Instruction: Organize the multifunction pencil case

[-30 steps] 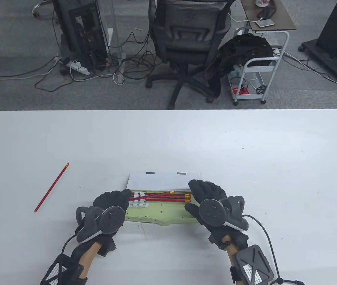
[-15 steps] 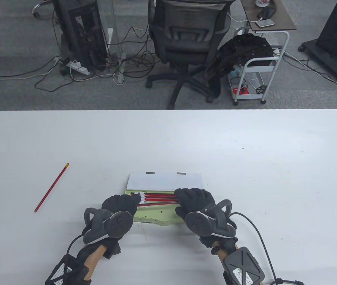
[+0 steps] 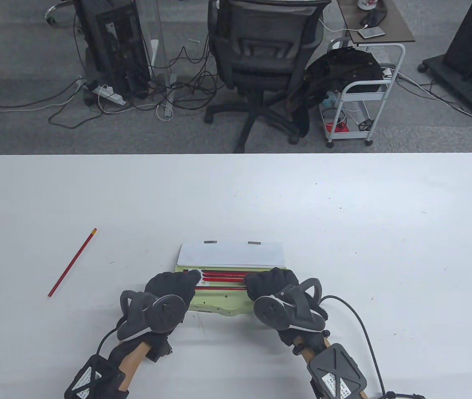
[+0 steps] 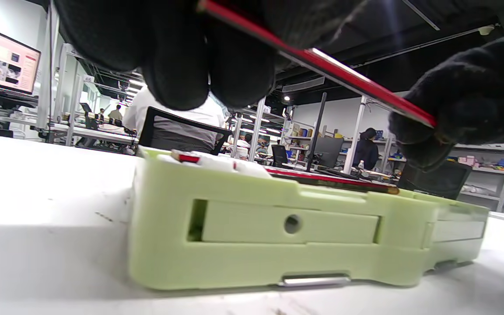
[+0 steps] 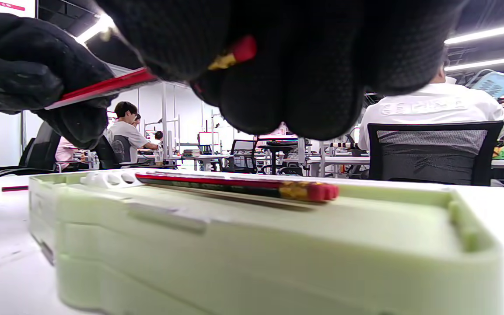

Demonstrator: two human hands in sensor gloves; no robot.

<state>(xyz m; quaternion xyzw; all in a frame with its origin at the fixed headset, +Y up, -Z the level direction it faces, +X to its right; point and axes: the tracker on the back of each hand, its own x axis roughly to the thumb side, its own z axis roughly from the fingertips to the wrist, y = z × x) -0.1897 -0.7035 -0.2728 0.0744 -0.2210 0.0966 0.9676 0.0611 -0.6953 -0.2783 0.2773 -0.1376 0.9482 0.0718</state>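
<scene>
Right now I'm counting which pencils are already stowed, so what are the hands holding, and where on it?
One red pencil, above the green pencil case: left hand at the tip end, right hand at the eraser end.

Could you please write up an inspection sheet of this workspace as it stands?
Surface: white table, a few small specks.
Job's things: green pencil case open, white lid up; red pencils lying in it; one held pencil above the case; loose pencil lying apart on the table.
Clutter: nothing seen.
Grippers: left hand and right hand each pinch an end of the held pencil.
Cables: glove cable on the table; floor cables behind.
Surroundings: office chair, white cart.
</scene>
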